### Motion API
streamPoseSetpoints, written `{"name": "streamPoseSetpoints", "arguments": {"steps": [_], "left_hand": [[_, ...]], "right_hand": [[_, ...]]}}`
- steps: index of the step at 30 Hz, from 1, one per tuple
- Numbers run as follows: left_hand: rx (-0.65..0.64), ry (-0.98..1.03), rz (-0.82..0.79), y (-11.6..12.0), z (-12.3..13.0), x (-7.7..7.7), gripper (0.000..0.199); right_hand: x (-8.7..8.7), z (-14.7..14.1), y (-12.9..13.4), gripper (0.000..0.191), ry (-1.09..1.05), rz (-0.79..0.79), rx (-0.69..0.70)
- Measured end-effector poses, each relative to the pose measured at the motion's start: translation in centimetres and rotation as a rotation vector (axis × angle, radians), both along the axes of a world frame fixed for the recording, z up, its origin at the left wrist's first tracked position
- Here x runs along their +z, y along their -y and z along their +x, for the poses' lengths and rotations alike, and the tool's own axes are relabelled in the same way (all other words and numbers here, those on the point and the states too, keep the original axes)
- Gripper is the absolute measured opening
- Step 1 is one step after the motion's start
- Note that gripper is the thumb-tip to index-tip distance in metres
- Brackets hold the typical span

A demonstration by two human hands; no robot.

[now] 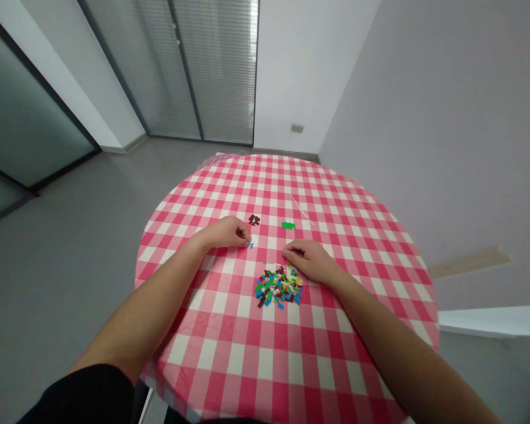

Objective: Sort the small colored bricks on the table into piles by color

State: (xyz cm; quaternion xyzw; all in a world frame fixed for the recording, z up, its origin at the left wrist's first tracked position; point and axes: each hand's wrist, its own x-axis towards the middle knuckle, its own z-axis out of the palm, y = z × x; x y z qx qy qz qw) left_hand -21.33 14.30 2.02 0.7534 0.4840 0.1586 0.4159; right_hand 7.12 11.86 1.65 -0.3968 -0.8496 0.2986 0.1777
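Observation:
My left hand rests on the table with thumb and fingertips pinched together. Right at those fingertips are small blue building bricks; the fingers seem to grip one of them. Just beyond the hand lies a small group of brown bricks. My right hand is closed, its fingertips together beside the upper right of a mixed pile of small bricks in green, blue, brown, yellow, white and red. Whatever may be in that grip is too small to make out. Farther back sits a cluster of green bricks.
A round table with a red-and-white checked cloth carries everything. Behind it stand glass panels with blinds and a white wall. A black sleeve shows on my left arm.

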Motion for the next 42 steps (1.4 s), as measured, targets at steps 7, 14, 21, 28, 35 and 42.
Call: {"name": "streamPoseSetpoints", "arguments": {"steps": [7, 14, 21, 28, 35, 42], "left_hand": [[-0.001, -0.016, 0.000, 0.0, -0.2, 0.0, 0.015], [-0.012, 0.029, -0.022, 0.2, -0.2, 0.4, 0.013], [-0.076, 0.055, -0.018, 0.9, 0.5, 1.4, 0.013], [-0.169, -0.015, -0.017, 1.7, 1.3, 2.2, 0.010], [-0.159, -0.012, -0.012, 1.8, 1.4, 2.6, 0.004], [-0.307, -0.003, -0.031, 2.9, 3.3, 2.6, 0.009]], "right_hand": [[0.1, 0.1, 0.0, 0.023, -0.010, -0.038, -0.006], [0.8, 1.2, -0.3, 0.020, 0.059, -0.116, 0.048], [1.5, 2.0, -0.3, 0.018, 0.099, -0.190, 0.137], [2.1, 1.9, 0.0, 0.025, 0.149, -0.116, 0.211], [2.1, 1.7, 0.2, 0.027, 0.159, -0.082, 0.230], [2.2, 1.6, 0.3, 0.021, 0.177, -0.087, 0.232]]}}
